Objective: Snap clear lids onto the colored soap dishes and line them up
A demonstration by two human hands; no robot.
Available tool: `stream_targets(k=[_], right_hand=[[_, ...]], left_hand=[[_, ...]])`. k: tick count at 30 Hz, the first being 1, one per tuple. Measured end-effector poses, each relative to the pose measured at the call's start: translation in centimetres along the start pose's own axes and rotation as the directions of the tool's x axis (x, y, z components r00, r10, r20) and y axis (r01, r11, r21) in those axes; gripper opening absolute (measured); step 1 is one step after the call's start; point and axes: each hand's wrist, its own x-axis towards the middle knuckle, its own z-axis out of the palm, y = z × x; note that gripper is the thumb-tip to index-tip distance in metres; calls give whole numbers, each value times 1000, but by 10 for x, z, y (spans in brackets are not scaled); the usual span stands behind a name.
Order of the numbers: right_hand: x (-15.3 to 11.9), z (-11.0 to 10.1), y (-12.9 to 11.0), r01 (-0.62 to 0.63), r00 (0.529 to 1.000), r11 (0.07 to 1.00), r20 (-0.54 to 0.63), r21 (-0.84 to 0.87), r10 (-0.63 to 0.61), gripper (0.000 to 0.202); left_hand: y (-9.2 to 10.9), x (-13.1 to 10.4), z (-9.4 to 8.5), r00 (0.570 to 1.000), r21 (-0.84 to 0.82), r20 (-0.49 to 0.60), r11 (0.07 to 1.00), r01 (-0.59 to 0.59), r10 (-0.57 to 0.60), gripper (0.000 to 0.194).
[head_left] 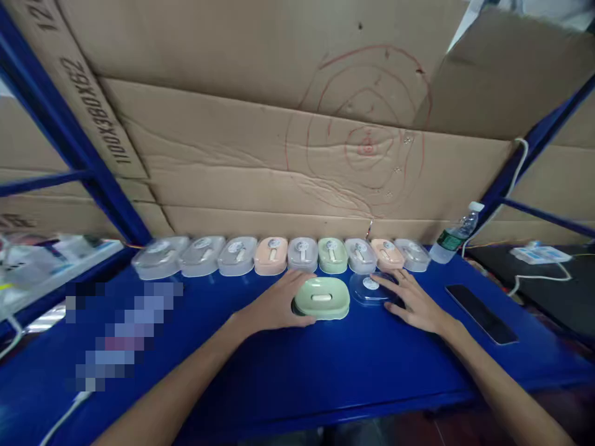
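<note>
My left hand [283,300] is closed around the left side of a pale green plastic box [325,308], its thumb along the near edge and its fingers at the far side. A white oval piece sits in the middle of the box's top. Just right of it lies a clear plastic lid [365,296] with a round white label. My right hand [413,301] is spread over the lid's right part, fingers apart and stretched across it, thumb by the near edge. Whether it grips the lid is hard to tell.
Behind my hands stands a row of several lidded boxes, among them an orange one [271,257], a green one [333,256] and a whitish one [160,259]. A water bottle [455,235] and a black phone [481,314] are on the right of the blue table [279,378]. Cardboard [223,142] closes the back.
</note>
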Motion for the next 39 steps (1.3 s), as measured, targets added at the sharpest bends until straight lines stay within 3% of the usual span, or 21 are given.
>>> stream_targets(k=[5,8,13,18,21,25,30,35,39], right_hand=[[17,-17,-30,69,977,995,-206,66,-54,73],[46,-20,-68,205,961,970,-216,132,-174,84],[89,16,-109,346,930,927,-178,141,-320,100],[92,40,-105,334,935,919,-198,207,-295,86],[88,37,-103,321,942,910,-183,263,-280,81],[88,30,-103,266,962,888,-158,375,-221,76],[92,23,-97,266,950,808,-287,526,-126,55],[92,13,-86,252,890,712,-446,655,94,45],[90,8,-83,170,888,579,-379,797,260,54]], left_hand=[[0,4,7,999,-19,-36,1000,18,-19,93],[1,6,11,997,-25,-70,1000,13,-14,97],[3,7,15,993,-59,-112,997,-40,33,91],[2,5,18,992,-35,-123,999,-3,-1,101],[1,4,20,993,-34,-117,999,15,-19,102],[-5,2,21,991,-81,-101,993,80,-88,119],[-10,2,20,988,-158,-132,986,55,-76,129],[-9,3,19,988,-166,-90,980,110,-127,135],[-5,2,14,990,-152,-50,980,125,-134,138]])
